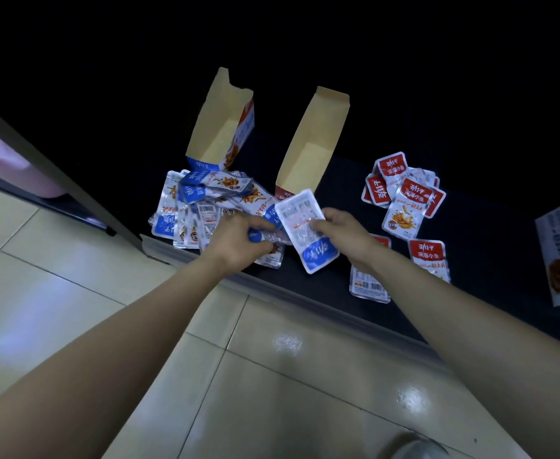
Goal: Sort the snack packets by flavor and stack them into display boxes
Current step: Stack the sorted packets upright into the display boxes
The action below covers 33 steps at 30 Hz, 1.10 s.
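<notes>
- Gathering blue-flavour packets is the step I judge to be in hand; what I can see inside both display boxes looks empty, so stacking is not yet begun.
- My left hand (239, 246) is curled round a blue packet (262, 236), seen edge-on over the near side of the blue pile (186, 210).
- My right hand (343, 231) pinches a second blue packet (305, 223) by its right side, back face up, overlapping the first and just before the red-fronted box (311, 140).
- The blue-fronted box (219, 134) lies open on the table (487, 226) just behind the blue pile; the red pile (404, 193) sits well apart to the right.
- Next, I reckon, the two packets need squaring together, then sliding into the blue-fronted box rather than the nearer red one.
</notes>
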Each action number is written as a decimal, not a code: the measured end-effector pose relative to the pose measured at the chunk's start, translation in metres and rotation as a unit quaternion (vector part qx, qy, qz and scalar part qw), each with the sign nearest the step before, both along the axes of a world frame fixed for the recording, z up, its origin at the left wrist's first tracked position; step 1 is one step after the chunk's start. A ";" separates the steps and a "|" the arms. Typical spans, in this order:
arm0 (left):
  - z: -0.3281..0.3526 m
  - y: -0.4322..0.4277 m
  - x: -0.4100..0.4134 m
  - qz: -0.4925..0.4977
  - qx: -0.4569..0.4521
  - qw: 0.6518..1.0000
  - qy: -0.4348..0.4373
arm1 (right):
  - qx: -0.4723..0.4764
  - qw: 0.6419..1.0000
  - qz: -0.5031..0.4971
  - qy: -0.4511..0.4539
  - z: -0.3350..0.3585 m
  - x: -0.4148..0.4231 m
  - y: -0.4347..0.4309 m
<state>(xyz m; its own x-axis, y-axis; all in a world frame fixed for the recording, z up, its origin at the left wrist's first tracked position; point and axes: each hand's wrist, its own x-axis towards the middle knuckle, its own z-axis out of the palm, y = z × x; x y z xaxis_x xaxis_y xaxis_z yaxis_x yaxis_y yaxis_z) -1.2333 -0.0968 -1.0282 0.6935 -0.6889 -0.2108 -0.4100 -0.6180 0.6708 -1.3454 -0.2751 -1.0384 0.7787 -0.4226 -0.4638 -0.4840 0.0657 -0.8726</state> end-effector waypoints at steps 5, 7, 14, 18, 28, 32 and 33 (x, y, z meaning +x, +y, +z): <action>0.001 0.011 -0.001 0.125 -0.134 0.972 0.148 | 0.085 0.996 -0.034 -0.004 -0.007 -0.006 -0.004; 0.005 0.011 -0.002 0.153 -0.173 0.951 0.206 | 0.104 0.993 -0.051 -0.017 -0.004 -0.007 -0.010; 0.005 0.001 -0.014 0.252 -0.245 0.846 0.402 | 0.100 0.995 -0.020 0.006 -0.009 -0.017 -0.007; 0.002 -0.009 -0.030 0.271 -0.271 0.800 0.461 | 0.092 0.995 0.023 0.011 -0.008 -0.022 -0.004; -0.006 -0.003 -0.031 0.225 -0.186 0.922 0.253 | 0.096 0.991 0.076 0.057 0.004 -0.030 -0.017; -0.007 0.000 -0.028 0.229 -0.182 0.932 0.213 | 0.184 0.978 0.101 0.004 0.012 -0.032 -0.021; -0.008 -0.001 -0.028 0.227 -0.180 0.933 0.215 | 0.214 0.972 0.102 -0.006 0.014 -0.032 -0.021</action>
